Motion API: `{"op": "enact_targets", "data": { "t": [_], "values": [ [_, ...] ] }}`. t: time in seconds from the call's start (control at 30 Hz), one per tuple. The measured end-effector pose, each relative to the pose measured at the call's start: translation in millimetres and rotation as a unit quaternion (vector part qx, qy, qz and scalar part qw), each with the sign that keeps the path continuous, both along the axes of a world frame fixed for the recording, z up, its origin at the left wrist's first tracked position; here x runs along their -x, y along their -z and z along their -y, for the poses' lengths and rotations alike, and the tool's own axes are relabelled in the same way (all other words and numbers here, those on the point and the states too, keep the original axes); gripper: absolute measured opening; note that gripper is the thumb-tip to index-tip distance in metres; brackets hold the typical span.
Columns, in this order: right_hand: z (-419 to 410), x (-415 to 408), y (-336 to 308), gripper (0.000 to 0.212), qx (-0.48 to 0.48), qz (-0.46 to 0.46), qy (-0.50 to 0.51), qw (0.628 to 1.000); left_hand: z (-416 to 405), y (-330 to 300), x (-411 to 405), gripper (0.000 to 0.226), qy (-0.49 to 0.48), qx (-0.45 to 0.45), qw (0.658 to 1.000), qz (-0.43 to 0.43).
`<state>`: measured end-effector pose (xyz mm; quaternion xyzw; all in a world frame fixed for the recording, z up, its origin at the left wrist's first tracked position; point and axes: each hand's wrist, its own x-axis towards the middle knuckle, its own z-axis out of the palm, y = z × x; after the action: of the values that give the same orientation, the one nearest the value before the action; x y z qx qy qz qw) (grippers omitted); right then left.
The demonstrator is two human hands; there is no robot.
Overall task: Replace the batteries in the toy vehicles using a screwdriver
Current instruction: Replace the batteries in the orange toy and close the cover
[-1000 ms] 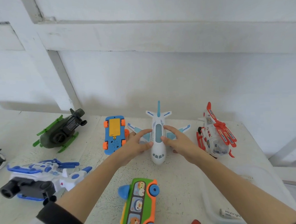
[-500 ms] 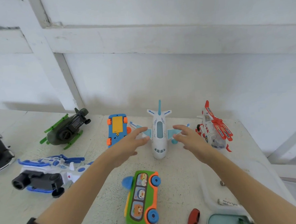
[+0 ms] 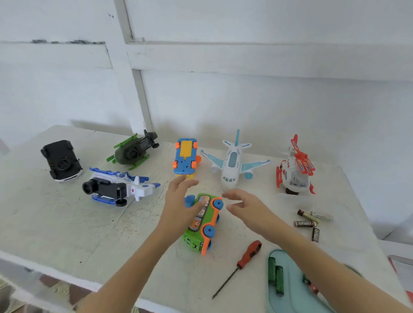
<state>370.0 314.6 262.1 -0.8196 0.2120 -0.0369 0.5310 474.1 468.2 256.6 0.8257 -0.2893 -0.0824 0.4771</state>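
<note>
A green and orange toy bus (image 3: 203, 225) lies on its side in the middle of the white table (image 3: 59, 225). My left hand (image 3: 179, 204) hovers open over its left end, fingers straight. My right hand (image 3: 246, 208) is open just right of the bus, holding nothing. Behind them stands a white and blue toy airplane (image 3: 232, 163). A red-handled screwdriver (image 3: 241, 265) lies near the front edge, right of the bus. Loose batteries (image 3: 306, 222) lie further right.
At the back lie an upturned blue and orange car (image 3: 185, 156), a green helicopter (image 3: 133, 150), a black car (image 3: 60, 160), a blue and white helicopter (image 3: 117, 184) and a red and white helicopter (image 3: 294, 168). A teal tray (image 3: 293, 296) holds green batteries (image 3: 275, 274).
Both hands let go of the airplane and drew back toward the green bus. The view pulled back, bringing the screwdriver, batteries and tray into sight.
</note>
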Motion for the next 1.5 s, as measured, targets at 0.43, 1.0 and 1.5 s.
{"op": "enact_targets", "data": {
  "t": [0.43, 1.0, 1.5],
  "values": [
    [-25.1, 5.3, 10.7, 0.039, 0.001, 0.043, -0.03, 0.999, 2.5, 30.4, 30.4, 0.087, -0.03, -0.076, 0.996, -0.037],
    [-26.5, -2.8, -72.9, 0.04, 0.072, 0.315, 0.01, 0.946, 0.9, -44.6, 30.1, 0.067, 0.053, 0.35, 0.918, -0.18],
    [-14.9, 9.7, -82.7, 0.039, -0.001, 0.338, 0.017, 0.941, 32.6, -60.5, 49.5, 0.059, 0.17, 0.31, 0.931, -0.09]
  ]
}}
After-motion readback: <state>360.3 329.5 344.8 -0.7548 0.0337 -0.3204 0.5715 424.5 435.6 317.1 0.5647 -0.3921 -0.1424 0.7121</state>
